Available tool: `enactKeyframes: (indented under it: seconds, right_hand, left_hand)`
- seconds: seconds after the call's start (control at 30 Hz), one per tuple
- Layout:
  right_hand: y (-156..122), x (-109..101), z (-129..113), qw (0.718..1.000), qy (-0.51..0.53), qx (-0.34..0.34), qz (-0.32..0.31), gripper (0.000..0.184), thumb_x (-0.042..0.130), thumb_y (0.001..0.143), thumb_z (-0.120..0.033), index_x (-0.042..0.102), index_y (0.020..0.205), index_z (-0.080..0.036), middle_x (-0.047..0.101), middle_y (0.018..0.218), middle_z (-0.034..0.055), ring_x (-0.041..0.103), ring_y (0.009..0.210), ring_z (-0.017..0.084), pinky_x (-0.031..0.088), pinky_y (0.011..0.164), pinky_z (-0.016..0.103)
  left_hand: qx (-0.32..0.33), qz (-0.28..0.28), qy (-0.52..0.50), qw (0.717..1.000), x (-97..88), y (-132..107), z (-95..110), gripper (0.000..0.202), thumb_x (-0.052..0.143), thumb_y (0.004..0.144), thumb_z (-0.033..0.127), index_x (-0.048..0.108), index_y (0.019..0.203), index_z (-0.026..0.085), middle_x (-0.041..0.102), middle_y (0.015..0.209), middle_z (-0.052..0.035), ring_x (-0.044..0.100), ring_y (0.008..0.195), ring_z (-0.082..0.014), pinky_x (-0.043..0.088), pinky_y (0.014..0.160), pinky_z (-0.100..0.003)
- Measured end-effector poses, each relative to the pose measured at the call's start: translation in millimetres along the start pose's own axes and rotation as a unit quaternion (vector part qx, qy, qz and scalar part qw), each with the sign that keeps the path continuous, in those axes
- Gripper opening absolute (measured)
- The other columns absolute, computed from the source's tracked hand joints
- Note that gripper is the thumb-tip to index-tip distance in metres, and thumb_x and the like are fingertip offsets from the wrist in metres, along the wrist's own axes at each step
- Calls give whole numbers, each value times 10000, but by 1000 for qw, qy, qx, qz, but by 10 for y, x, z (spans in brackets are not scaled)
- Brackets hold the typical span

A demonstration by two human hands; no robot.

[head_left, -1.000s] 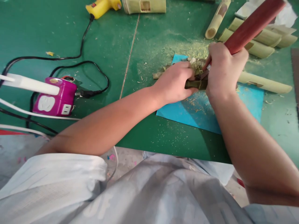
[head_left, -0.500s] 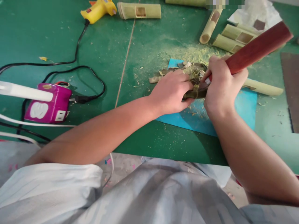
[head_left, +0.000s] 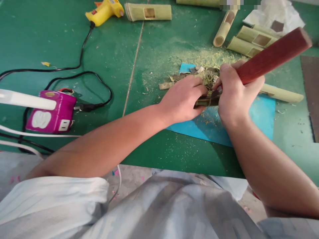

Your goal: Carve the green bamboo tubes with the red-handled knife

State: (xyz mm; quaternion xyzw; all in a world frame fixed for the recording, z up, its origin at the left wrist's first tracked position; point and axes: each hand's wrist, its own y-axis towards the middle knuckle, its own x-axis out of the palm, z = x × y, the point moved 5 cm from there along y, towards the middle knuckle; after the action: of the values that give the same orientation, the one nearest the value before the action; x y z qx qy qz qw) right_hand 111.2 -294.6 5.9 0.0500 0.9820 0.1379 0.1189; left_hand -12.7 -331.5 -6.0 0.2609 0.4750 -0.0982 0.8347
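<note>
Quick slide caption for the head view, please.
Left hand holds a dark slender stem; right hand grips a thick red-handled tool above a flat blue sheet.

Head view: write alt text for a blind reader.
The right hand grips a red-handled tool at a dark piece held by the left hand, over a blue sheet. Bamboo tubes and shavings lie nearby on the green table.

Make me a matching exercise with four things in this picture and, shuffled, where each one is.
1. Long red wood-like handle
2. Yellow plastic gun-shaped tool
3. Magenta boxy plastic power socket
4. Flat blue sheet

A. Beside a black plastic plug
B. Beneath the left hand and right hand
C. Gripped by the right hand
D. Left of a pale green bamboo tube

Pairs: 1-C, 2-D, 3-A, 4-B.
</note>
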Motion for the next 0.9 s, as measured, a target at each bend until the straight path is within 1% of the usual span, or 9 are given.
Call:
enactKeyframes:
  seconds: [0.13, 0.27, 0.43, 0.57, 0.77, 0.9]
  right_hand:
    - [-2, -2, -36, 1000, 3, -14, 2, 335, 580, 886, -267, 365, 633, -220, 341, 638, -40, 520, 635, 106, 403, 577, 253]
    - [-3, 0, -35, 1000, 1, -12, 2, 314, 585, 881, -253, 393, 635, -216, 360, 647, -42, 541, 659, 111, 398, 578, 251]
    - [19, 11, -64, 999, 28, -36, 19, 309, 579, 834, -178, 391, 592, -216, 338, 560, -68, 455, 529, 74, 373, 540, 241]
    - [28, 20, -83, 998, 31, -45, 24, 314, 568, 820, -168, 386, 568, -211, 342, 526, -79, 423, 488, 61, 353, 517, 234]
    - [62, 31, -61, 999, 31, -37, 26, 304, 544, 783, -120, 369, 547, -198, 332, 509, -86, 401, 463, 37, 333, 495, 209]
    - [76, 38, -74, 998, 43, -39, 34, 291, 536, 782, -117, 391, 541, -191, 391, 466, -95, 386, 422, 24, 307, 465, 187]
  left_hand:
    - [-6, -5, -2, 1000, 3, 4, 2, 155, 659, 852, 276, 706, 960, 173, 690, 971, -125, 655, 993, -315, 539, 839, -463]
    - [-12, -12, -4, 1000, 6, 9, 1, 178, 679, 838, 268, 714, 977, 162, 690, 982, -139, 652, 1017, -328, 536, 864, -473]
    - [-11, -5, -14, 1000, 4, 3, -12, 147, 674, 856, 277, 718, 962, 185, 688, 992, -128, 653, 1022, -317, 531, 862, -465]
    - [-9, 0, -15, 1000, 11, -2, -16, 137, 671, 857, 261, 721, 949, 175, 687, 990, -130, 654, 1010, -315, 532, 856, -459]
    - [-14, -13, -20, 1000, 17, 9, -16, 149, 678, 861, 258, 725, 957, 154, 686, 997, -139, 651, 1041, -326, 529, 886, -459]
    - [-17, -11, -17, 1000, 15, 17, -14, 146, 682, 863, 267, 725, 949, 158, 690, 1004, -141, 653, 1051, -325, 536, 895, -464]
